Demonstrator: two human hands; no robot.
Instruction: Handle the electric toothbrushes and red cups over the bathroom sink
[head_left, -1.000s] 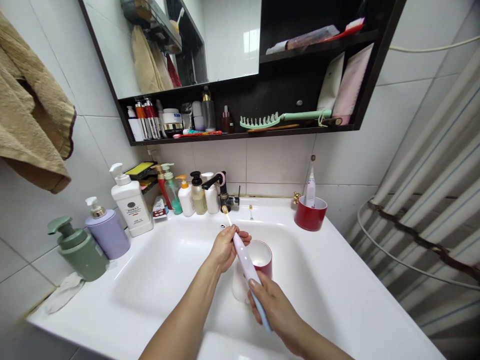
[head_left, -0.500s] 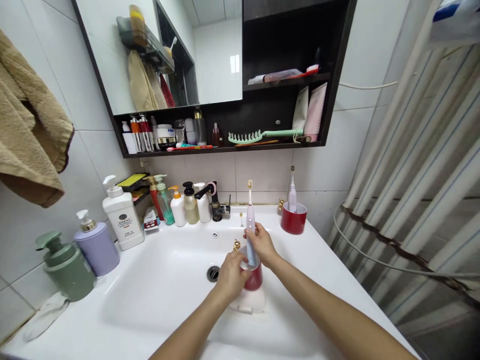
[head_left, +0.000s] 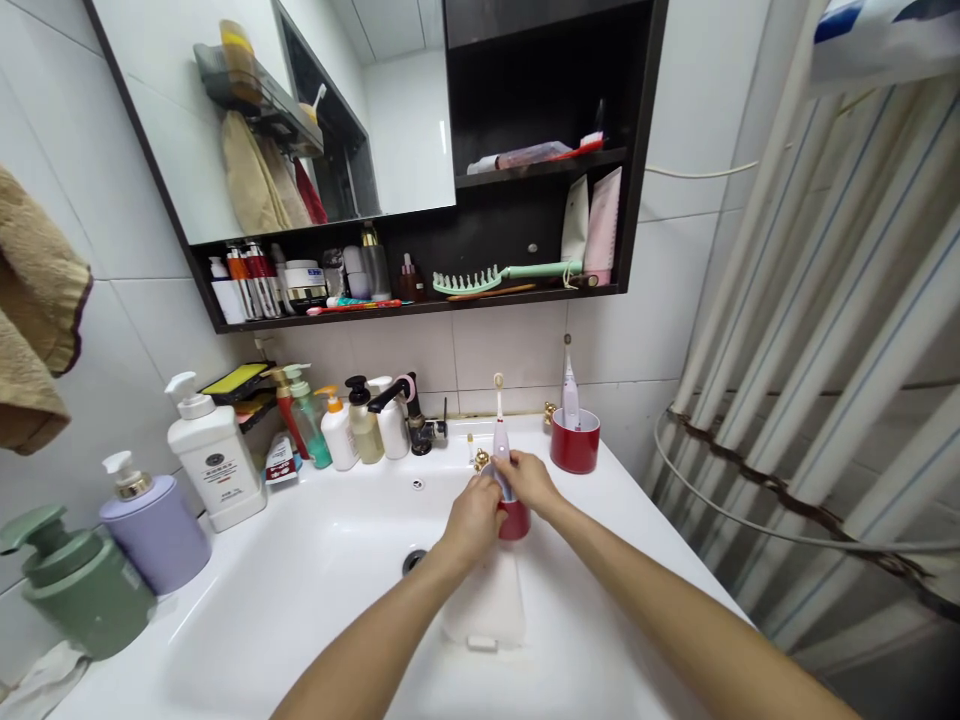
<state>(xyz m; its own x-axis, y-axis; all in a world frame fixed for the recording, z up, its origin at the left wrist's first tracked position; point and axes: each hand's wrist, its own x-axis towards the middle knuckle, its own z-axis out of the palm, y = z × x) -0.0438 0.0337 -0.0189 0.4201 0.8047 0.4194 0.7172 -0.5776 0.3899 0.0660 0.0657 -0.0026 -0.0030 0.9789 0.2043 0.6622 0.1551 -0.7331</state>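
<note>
My left hand (head_left: pixel 474 515) is wrapped round the left side of a red cup (head_left: pixel 515 521), which is above the right part of the white sink. With my right hand (head_left: pixel 531 482) I hold a pale pink electric toothbrush (head_left: pixel 502 437) by its handle. The brush stands upright, head up, its lower end inside the cup. A flat whitish object (head_left: pixel 487 605) lies in the sink just in front of the cup. On the right ledge a second red cup (head_left: pixel 575 441) holds another electric toothbrush (head_left: pixel 570 395).
The black faucet (head_left: pixel 420 420) stands behind the sink (head_left: pixel 300 600). Several pump bottles line the left ledge, among them a purple one (head_left: pixel 159 535) and a green one (head_left: pixel 86 590). A dark mirror cabinet (head_left: pixel 427 305) hangs above. White pipes (head_left: pixel 810 400) stand at the right.
The toothbrush has sunk lower into the cup. Both hands and the cup have moved back, away from me, uncovering more of the flat whitish object. The view has shifted to the right.
</note>
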